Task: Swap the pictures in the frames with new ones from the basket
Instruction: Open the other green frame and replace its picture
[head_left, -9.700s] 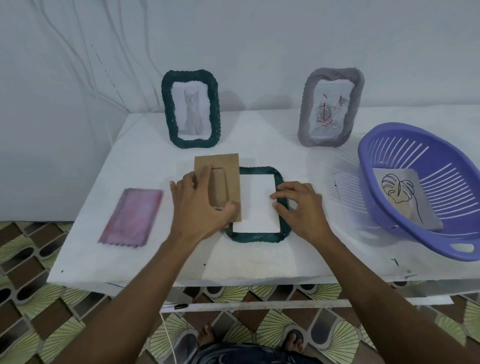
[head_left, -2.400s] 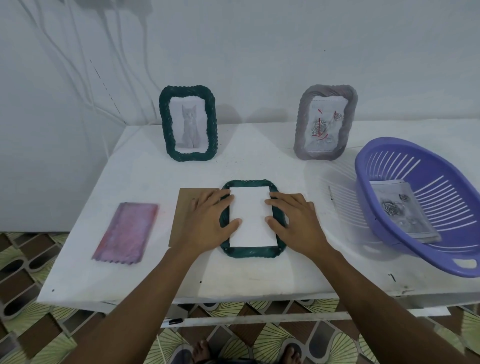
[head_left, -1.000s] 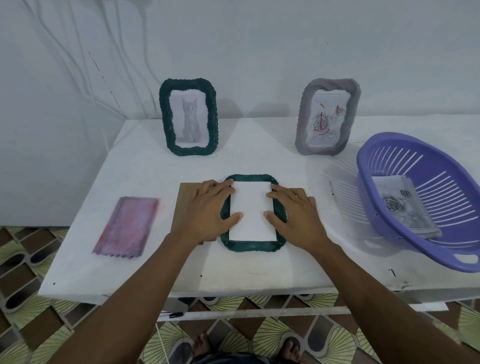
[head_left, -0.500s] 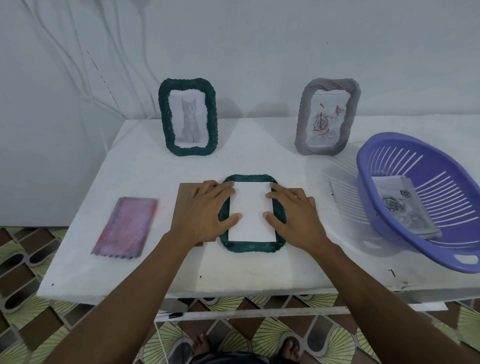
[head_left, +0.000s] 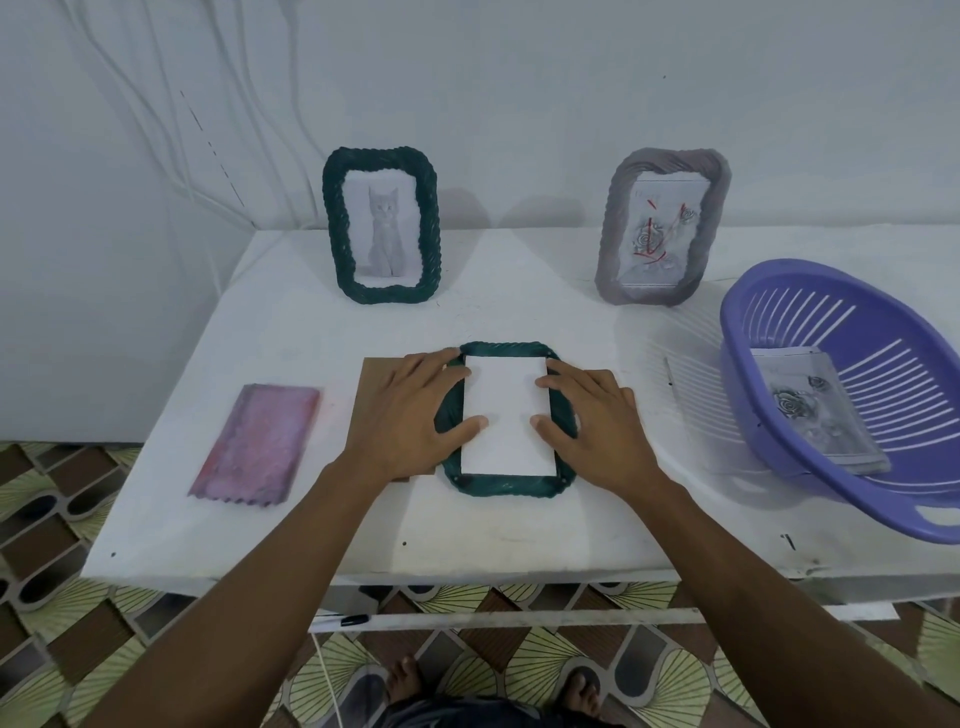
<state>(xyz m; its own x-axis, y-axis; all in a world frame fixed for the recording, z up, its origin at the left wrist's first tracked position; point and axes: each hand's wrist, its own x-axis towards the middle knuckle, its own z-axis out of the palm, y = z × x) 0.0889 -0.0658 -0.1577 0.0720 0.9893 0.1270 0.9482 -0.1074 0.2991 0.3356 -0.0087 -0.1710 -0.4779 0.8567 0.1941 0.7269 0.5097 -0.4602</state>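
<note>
A dark green frame (head_left: 506, 486) lies face down on the white table (head_left: 291, 332), with a white sheet (head_left: 506, 415) set in its opening. My left hand (head_left: 410, 415) lies flat over the frame's left edge, thumb and fingertips pressing the sheet. My right hand (head_left: 597, 421) presses the sheet's right edge the same way. A brown backing board (head_left: 374, 384) lies under my left hand. The purple basket (head_left: 779, 441) at the right holds rose pictures (head_left: 810, 421).
A green frame with a cat picture (head_left: 382, 228) and a grey frame with a rose picture (head_left: 662, 228) stand against the wall at the back. A pink rectangular piece (head_left: 257, 441) lies at the left. A clear sheet (head_left: 691, 395) lies beside the basket.
The backing board has been taken off the frame and laid to its left, and the basket's top picture is a different one. Over the last second both hands have stayed pressed on the white sheet.
</note>
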